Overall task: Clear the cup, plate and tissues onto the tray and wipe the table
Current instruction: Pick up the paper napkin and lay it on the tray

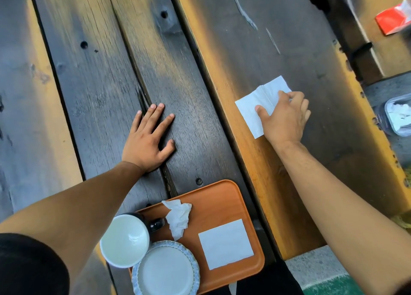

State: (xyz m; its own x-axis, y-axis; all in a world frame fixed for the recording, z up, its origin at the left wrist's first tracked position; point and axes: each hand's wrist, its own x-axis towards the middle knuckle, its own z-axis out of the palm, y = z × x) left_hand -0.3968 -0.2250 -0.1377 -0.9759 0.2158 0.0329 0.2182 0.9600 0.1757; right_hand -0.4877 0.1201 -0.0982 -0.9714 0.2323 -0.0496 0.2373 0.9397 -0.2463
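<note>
**Table being wiped with a tissue**

A flat white tissue (259, 108) is pressed onto the wooden table (222, 50) by the right hand (283, 119); the thumb and fingers are spread over it, slightly bent. The left hand (148, 139) is laid flat on the dark planks, its fingers straight and apart, nothing held. On the orange tray (220, 196) at the near edge are seen the cup (124, 240), the plate (165, 269) touching it, a crumpled tissue (179, 219) and a folded napkin (225, 243).
</note>
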